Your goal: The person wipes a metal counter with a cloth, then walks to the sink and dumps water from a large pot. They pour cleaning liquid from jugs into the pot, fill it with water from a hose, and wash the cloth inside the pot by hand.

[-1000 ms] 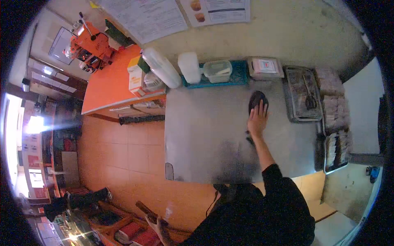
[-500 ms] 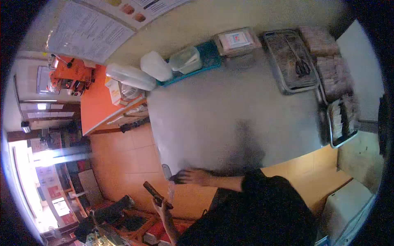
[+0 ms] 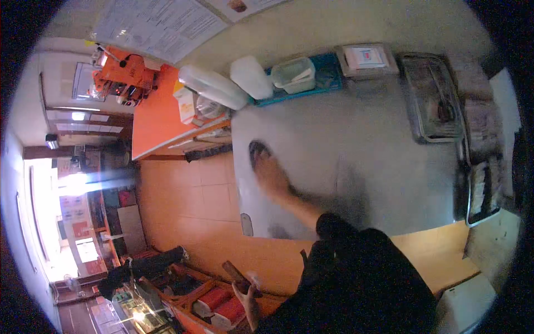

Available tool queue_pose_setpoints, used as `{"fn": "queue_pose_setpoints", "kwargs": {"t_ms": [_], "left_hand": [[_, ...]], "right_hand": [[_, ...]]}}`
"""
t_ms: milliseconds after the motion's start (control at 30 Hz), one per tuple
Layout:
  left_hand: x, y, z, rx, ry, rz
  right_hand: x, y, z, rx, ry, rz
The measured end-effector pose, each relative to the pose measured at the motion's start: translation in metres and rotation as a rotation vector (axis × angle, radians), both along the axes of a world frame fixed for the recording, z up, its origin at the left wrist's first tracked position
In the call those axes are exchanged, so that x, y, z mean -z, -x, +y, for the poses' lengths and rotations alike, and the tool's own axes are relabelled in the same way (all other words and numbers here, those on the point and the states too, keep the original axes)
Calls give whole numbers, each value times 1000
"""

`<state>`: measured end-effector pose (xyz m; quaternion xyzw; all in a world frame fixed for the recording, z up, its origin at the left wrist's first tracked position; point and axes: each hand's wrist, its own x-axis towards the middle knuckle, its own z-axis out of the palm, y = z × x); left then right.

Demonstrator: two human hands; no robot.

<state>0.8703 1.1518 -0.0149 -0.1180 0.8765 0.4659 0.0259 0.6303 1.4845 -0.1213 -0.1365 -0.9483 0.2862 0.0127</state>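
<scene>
My right hand [image 3: 272,177] lies on the grey metal tabletop [image 3: 311,139] near its left side, with a dark cloth [image 3: 258,153] under its fingers. The fingers press the cloth against the surface, and the forearm is slightly blurred. Lower down, in front of the table's edge, my left hand [image 3: 247,294] is closed around a long brown object [image 3: 235,273]. A pale, see-through part [image 3: 254,278] sticks out beside that object; I cannot tell its kind.
Along the wall stand white containers [image 3: 250,78], a clear tub [image 3: 295,75] on a teal tray [image 3: 328,78] and a clear box [image 3: 370,60]. A metal tray [image 3: 431,97] sits at the right. Left are an orange counter [image 3: 158,125] and an orange machine [image 3: 127,75].
My right hand has moved with the cloth from the table's near left corner up and inward across the top. The view has shifted; my left hand still holds the brown object.
</scene>
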Motion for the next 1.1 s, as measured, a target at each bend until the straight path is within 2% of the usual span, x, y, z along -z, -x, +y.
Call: {"fn": "queue_pose_setpoints", "kwargs": {"t_ms": [67,100,167,267,333,367,400,467,500,533,567,600,633,667,700,733,800,867,900,1033,1067,1100], "left_hand": [[-4,-11,1,-204,-296,-294],[-1,-14,-3,-208,-296,-296],[7,-13,-7,-260,-130,-100],[-17,-4,27,-254,-74,-137],[11,-13,-9,-205,-97,-157],[18,-18,-25,-153,-101,-178],[9,-16,-16,-151,-100,-176],[-5,-19,8,-161,-4,-108],[-1,-26,12,-174,-280,-85],[-11,-26,31,-167,-280,-90],[-33,-23,62,-316,-248,-140],[-31,-25,61,-384,-233,-170],[-29,-26,59,-452,-221,-200],[-10,-30,28,-288,95,-296],[9,-34,-3,-129,418,-366],[20,-37,-10,-99,398,-361],[26,-34,-4,-99,217,-345],[25,-25,10,-90,97,-354],[23,-19,16,-86,58,-373],[15,3,42,-121,-80,-490],[12,6,51,-88,-30,-433],[10,9,61,-58,23,-375]], "right_hand": [[7,-17,-53,-278,250,65],[24,-40,-83,-366,14,252],[42,-75,-106,-449,-226,438],[48,-97,-84,-570,-204,450],[43,-76,-47,-486,-94,268],[42,-56,-32,-400,-159,275],[40,-30,-14,-309,-227,286],[27,11,16,-49,-122,495],[17,15,10,-43,-120,492],[6,20,3,36,-128,434],[-3,28,-6,115,-139,377],[5,34,-33,-1,147,116],[6,14,-56,-140,223,184],[10,-16,-83,-275,296,250],[30,-55,-109,-312,267,451],[28,-79,-118,-563,209,164],[54,-107,-116,-524,-491,463],[32,-99,-65,-651,-66,108],[41,-80,-44,-438,32,208],[19,-20,92,-65,-188,348],[28,-11,120,79,-115,361],[8,-25,152,99,-177,268]]}}
